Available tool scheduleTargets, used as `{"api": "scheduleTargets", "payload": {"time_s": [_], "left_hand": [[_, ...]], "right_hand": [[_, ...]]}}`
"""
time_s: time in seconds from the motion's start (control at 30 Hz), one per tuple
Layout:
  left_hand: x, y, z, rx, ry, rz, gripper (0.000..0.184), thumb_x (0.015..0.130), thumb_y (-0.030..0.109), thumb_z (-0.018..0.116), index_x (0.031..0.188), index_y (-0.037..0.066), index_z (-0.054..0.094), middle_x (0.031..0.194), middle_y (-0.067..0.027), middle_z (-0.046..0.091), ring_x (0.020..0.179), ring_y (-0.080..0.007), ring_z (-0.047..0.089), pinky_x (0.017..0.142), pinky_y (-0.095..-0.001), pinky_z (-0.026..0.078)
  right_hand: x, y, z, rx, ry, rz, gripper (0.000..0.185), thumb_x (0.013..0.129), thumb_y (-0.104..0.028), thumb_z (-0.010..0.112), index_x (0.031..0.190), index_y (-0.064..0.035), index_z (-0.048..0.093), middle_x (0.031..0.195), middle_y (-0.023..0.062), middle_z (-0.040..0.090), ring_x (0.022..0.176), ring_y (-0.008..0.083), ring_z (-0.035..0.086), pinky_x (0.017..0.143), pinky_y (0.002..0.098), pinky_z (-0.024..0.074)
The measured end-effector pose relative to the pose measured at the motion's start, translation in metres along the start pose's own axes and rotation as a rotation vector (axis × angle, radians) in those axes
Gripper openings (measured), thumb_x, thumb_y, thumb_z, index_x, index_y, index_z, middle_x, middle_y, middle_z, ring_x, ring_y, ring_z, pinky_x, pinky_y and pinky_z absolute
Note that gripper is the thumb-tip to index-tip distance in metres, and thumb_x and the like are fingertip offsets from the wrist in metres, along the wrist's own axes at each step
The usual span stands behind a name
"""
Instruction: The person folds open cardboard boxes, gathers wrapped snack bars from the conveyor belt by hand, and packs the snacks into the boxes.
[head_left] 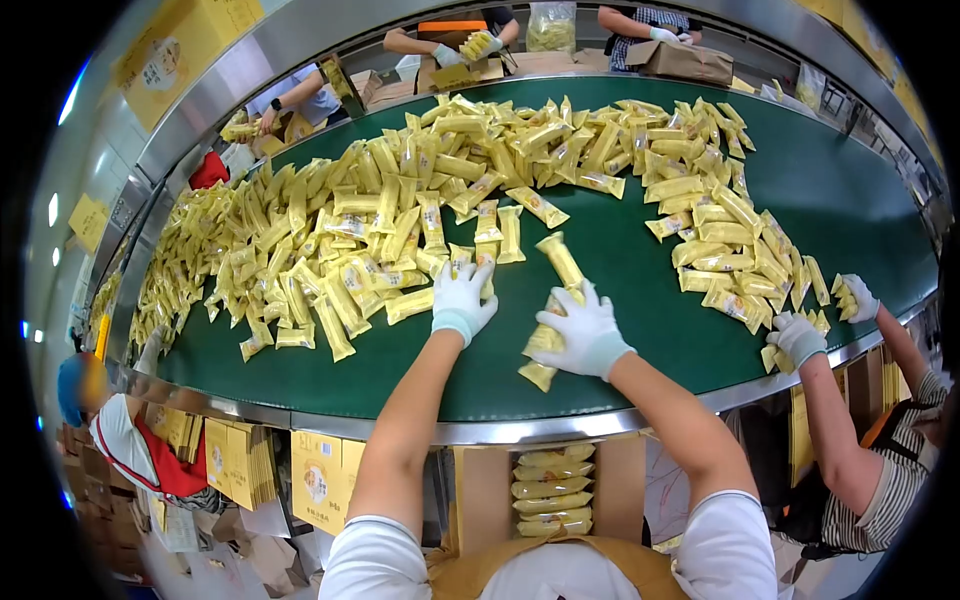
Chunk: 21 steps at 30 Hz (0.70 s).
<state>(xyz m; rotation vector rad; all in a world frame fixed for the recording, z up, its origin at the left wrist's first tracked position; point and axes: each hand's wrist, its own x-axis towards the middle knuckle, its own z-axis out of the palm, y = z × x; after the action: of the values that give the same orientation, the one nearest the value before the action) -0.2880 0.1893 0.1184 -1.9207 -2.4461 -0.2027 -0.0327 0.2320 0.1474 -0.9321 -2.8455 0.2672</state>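
My left hand (463,303), in a white glove, reaches onto the green belt at the edge of the big heap. Its fingers close over a couple of yellow wrapped snack packets (461,256), whose ends show past the fingertips. To the right, my gloved right hand (583,330) grips a small row of yellow packets (541,343), partly hidden under the palm and fingers. Just beyond that hand a single packet (560,260) lies slanted and slightly blurred. Loose packets (511,234) lie between the heap and my hands.
Below the belt's metal rim (520,431), an open carton (483,490) in front of me holds several stacked packets. Folded yellow boxes (235,465) stand at the left. A co-worker's gloved hands (797,338) handle packets at right; other people work across the belt (820,190).
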Motion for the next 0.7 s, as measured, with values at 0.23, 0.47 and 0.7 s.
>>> {"api": "scheduleTargets", "payload": {"time_s": [0.23, 0.47, 0.7], "left_hand": [[-0.111, 0.000, -0.026, -0.137, 0.040, 0.358, 0.057, 0.082, 0.028, 0.068, 0.137, 0.022, 0.056, 0.134, -0.0144, 0.057, 0.131, -0.0482, 0.046, 0.112, -0.0555, 0.034], [-0.129, -0.011, -0.003, -0.354, 0.262, -0.099, 0.060, 0.088, 0.026, 0.069, 0.141, 0.005, 0.050, 0.128, -0.0233, 0.058, 0.114, -0.0427, 0.059, 0.098, -0.0475, 0.050], [-0.101, 0.011, -0.040, -0.371, 0.136, -0.318, 0.059, 0.084, 0.030, 0.067, 0.135, 0.002, 0.057, 0.126, -0.0249, 0.057, 0.115, -0.0419, 0.057, 0.096, -0.0485, 0.050]], "right_hand": [[-0.086, 0.041, -0.003, -0.015, 0.083, 0.352, 0.066, 0.081, -0.062, 0.066, 0.138, -0.0281, 0.056, 0.155, 0.0177, 0.037, 0.135, 0.0568, 0.035, 0.106, 0.0651, 0.0322], [-0.136, 0.060, 0.016, 0.109, 0.176, 0.695, 0.083, 0.080, -0.024, 0.080, 0.150, -0.0051, 0.038, 0.129, 0.0227, 0.053, 0.116, 0.0415, 0.054, 0.098, 0.0444, 0.0473], [-0.141, 0.072, -0.050, 0.345, 0.361, 0.292, 0.044, 0.074, -0.003, 0.075, 0.117, -0.0085, 0.065, 0.110, 0.0139, 0.062, 0.107, 0.0364, 0.058, 0.095, 0.0432, 0.0482]]}}
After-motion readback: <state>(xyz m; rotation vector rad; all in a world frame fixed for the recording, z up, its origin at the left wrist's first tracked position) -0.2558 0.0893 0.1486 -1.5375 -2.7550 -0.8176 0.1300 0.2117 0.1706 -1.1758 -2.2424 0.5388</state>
